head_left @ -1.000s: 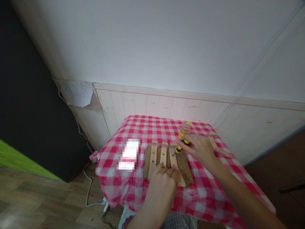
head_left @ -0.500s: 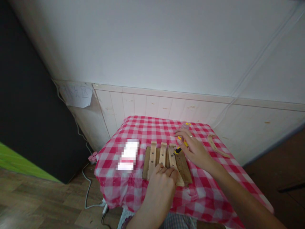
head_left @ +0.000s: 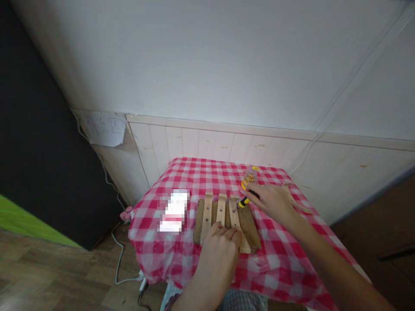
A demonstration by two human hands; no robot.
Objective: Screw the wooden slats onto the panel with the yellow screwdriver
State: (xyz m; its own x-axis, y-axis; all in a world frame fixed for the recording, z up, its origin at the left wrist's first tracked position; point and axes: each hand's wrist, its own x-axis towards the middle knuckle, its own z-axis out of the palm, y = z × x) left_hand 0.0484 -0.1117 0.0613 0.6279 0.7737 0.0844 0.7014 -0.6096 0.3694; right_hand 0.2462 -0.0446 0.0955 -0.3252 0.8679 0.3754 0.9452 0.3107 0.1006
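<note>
A brown wooden board with three pale slats screwed across it [head_left: 223,214] lies on a table under a red-and-white checked cloth [head_left: 194,177]. My left hand [head_left: 222,252] rests fingers-down on the board's near edge and slats. My right hand [head_left: 274,201] grips a yellow-and-black screwdriver [head_left: 248,188], which is tilted, its clear yellow-capped handle up and its tip at the far end of the rightmost slat.
A blurred white-and-red object [head_left: 175,210] lies on the cloth left of the board. A loose curved wooden piece [head_left: 296,199] lies to the right, partly behind my right hand. A white panelled wall [head_left: 210,142] stands behind the table; cables [head_left: 121,255] trail on the wood floor at left.
My right hand has turned on the screwdriver: fingers spread over the handle half a second ago, now closed around it with the handle top showing again. My left hand has stayed put.
</note>
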